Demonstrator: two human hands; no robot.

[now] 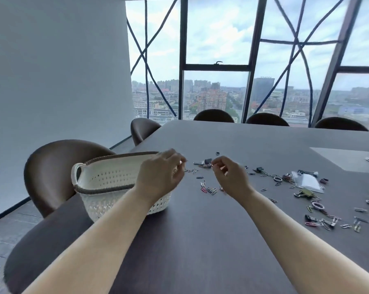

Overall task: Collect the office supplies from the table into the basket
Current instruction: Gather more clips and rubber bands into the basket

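A white woven basket (107,179) with a brown rim stands at the table's left edge. My left hand (160,175) hovers at its right side, fingers curled, pinching something small that I cannot make out. Just right of it, my right hand (230,177) is raised off the table, its fingertips pinching a small paper clip. Coloured paper clips (208,189) lie between my hands. Binder clips (207,162) sit beyond my fingers. More clips and rings (319,217) are scattered to the right, around a clear badge holder (307,181).
The dark table (200,240) stretches far ahead. Brown chairs (51,172) stand at its left side and along the far edge by the windows. A grey cable panel (347,160) is set into the table at the right.
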